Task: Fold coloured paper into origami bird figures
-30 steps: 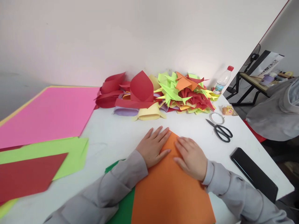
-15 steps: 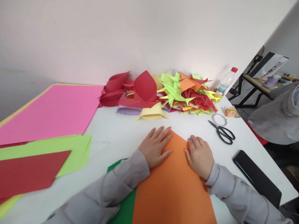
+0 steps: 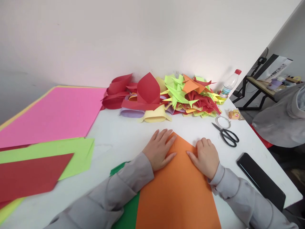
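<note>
A large sheet of orange paper point(image 3: 177, 194) lies before me, its far end coming to a point. My left hand point(image 3: 159, 149) rests flat on its upper left edge, fingers stretched and slightly spread. At the right edge, my right hand point(image 3: 206, 157) has its thumb on top of the sheet and its other fingers curled over the edge, their tips hidden. Green paper point(image 3: 127, 210) shows from beneath the orange sheet and my left sleeve.
Folded paper shapes point(image 3: 190, 92) are piled against the wall beside red curled paper pieces point(image 3: 149, 89). Pink paper point(image 3: 57, 114) and red paper point(image 3: 30, 176) lie left. Scissors point(image 3: 226, 135), a tape roll point(image 3: 223, 122), a black phone point(image 3: 260, 181) and a bottle point(image 3: 230, 84) are right.
My right hand's fingers have curled in from lying extended at the sheet's edge, and its thumb has stretched out onto the paper. My left hand keeps its place on the sheet.
</note>
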`<state>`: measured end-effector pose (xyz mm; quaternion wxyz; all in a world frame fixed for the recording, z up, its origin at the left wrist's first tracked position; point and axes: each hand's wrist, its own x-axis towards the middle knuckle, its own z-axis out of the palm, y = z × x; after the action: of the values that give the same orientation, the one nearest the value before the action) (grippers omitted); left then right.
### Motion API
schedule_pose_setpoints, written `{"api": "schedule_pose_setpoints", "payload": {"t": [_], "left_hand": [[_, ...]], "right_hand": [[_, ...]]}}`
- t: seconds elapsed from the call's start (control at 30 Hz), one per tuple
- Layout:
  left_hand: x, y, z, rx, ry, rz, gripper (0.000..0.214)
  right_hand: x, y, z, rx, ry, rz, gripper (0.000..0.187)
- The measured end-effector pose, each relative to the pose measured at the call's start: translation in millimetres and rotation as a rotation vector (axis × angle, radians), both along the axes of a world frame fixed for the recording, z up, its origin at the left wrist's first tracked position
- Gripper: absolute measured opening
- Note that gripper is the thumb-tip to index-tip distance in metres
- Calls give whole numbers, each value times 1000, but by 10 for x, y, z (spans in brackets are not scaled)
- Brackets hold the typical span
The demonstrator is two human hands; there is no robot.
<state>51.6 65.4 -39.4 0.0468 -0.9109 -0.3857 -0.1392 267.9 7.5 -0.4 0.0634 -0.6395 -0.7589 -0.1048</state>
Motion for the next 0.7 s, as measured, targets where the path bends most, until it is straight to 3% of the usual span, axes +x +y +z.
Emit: {"api": "schedule_pose_setpoints", "payload": {"t": [0.17, 0.47, 0.6, 0.7], "left_hand": [[16, -13, 72, -6, 66, -19, 57], [11, 6, 34, 32, 67, 6, 58], [13, -1, 43, 53, 22, -59, 52], [11, -6, 47, 27, 26, -96, 51]], "right_hand": [[-10, -1, -14, -20, -3, 2, 34], [10, 34, -26, -5, 105, -21, 32], [30, 40, -93, 19, 222, -15, 23], [16, 1, -127, 118, 238, 80, 12]]}}
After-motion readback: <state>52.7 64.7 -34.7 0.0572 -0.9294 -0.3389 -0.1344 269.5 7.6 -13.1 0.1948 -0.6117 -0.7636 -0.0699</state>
